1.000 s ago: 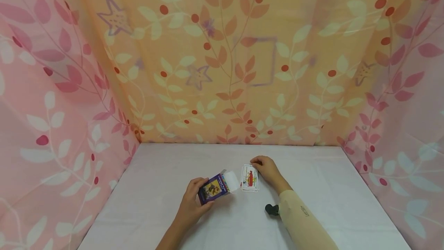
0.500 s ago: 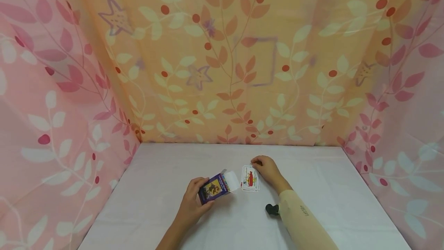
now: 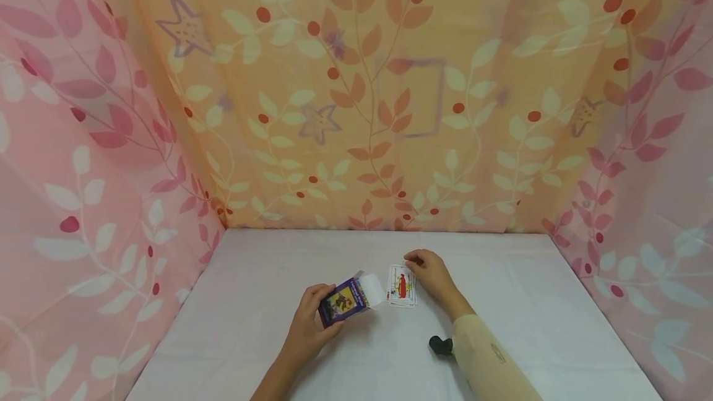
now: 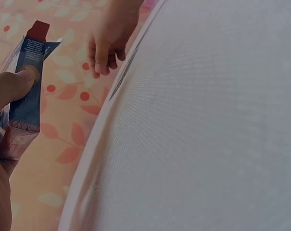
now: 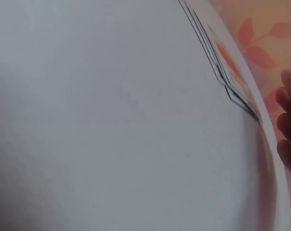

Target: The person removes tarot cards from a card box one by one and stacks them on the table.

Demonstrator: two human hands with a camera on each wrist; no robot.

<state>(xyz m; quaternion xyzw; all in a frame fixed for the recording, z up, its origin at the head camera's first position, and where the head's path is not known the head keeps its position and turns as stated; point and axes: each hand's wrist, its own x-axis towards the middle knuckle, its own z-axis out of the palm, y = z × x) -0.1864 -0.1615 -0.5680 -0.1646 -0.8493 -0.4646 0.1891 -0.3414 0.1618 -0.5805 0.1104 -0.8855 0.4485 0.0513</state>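
In the head view, my left hand [image 3: 305,327] grips a purple card box [image 3: 340,303] between thumb and fingers. Its white end flap is raised on the right side, toward the cards. A small stack of picture cards [image 3: 402,286] lies on the white table, the top one showing a red figure. My right hand [image 3: 433,272] hovers at the stack's far right corner, fingers loosely bent. Seen from the right wrist, those fingertips [image 5: 288,125] stand apart from the slightly fanned cards [image 5: 227,62]. From the left wrist, the thumb presses the box's dark side [image 4: 26,103].
A white cloth covers the table [image 3: 239,339]. Behind it hangs a yellow leaf-patterned curtain [image 3: 356,197], with pink patterned curtains [image 3: 83,277] at both sides. A small black object [image 3: 441,345] sits at the right sleeve's edge [image 3: 490,357].
The right forearm and the black object at its sleeve have dropped slightly toward the near edge. The left hand, box and cards stay about where they were.
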